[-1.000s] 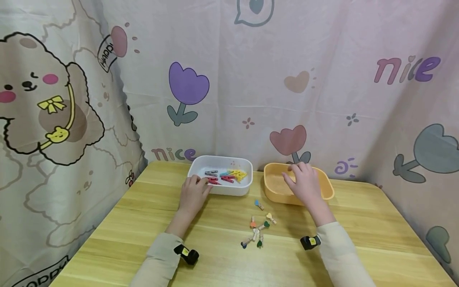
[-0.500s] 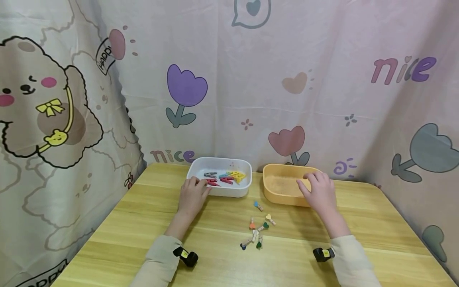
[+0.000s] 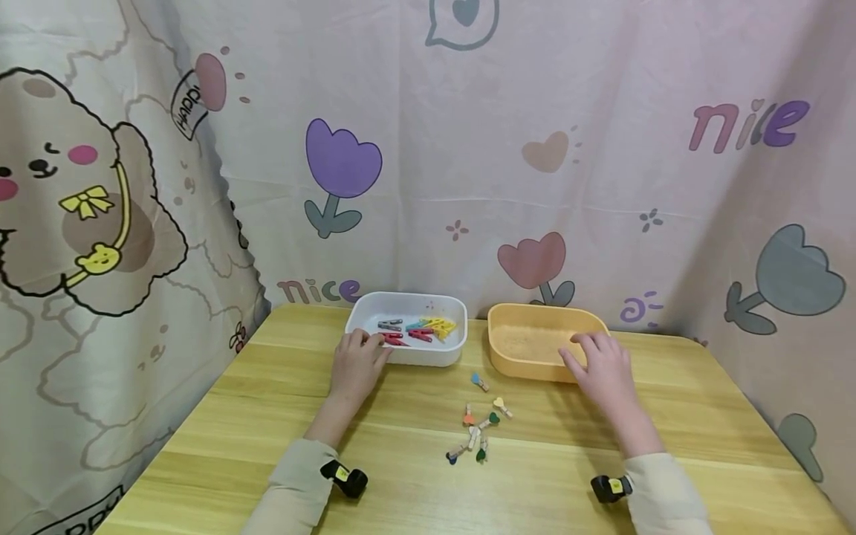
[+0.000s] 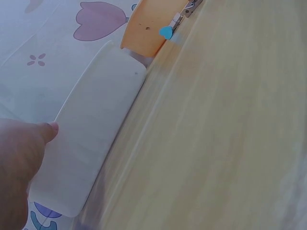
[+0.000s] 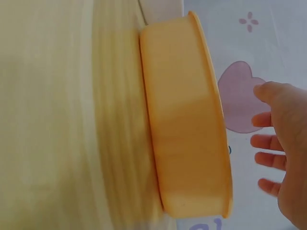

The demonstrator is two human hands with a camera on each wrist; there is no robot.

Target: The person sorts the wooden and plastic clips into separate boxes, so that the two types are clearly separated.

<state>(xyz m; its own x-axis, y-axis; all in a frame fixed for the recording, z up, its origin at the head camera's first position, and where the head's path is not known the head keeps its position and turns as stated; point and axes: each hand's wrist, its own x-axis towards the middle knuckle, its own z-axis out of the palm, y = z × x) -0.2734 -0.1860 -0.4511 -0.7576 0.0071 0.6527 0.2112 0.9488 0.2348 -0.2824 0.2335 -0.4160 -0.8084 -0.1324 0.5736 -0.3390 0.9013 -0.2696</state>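
My left hand [image 3: 354, 365] holds the near left corner of a white plastic box [image 3: 428, 357]. In the left wrist view its thumb lies on the rim; the other fingers are mostly hidden. Inside that box are plastic clothespins: red ones [image 3: 393, 340], grey ones [image 3: 389, 325] and yellow ones [image 3: 440, 327], with a bit of blue. My right hand [image 3: 602, 365] hovers at the right end of a yellow-orange plastic box [image 3: 528, 369], fingers spread and relaxed, holding nothing. In the right wrist view it is apart from that box's rim.
Several small wooden clothespins with coloured hearts lie on the wooden table [image 3: 401, 475] before the boxes, among them a blue one [image 3: 479, 382], a yellow one [image 3: 503, 406] and an orange one [image 3: 468, 414]. A printed curtain [image 3: 428, 148] hangs close behind the boxes.
My right hand has moved from over the yellow-orange box to the right and a little towards me. The left hand has stayed at the white box's corner.
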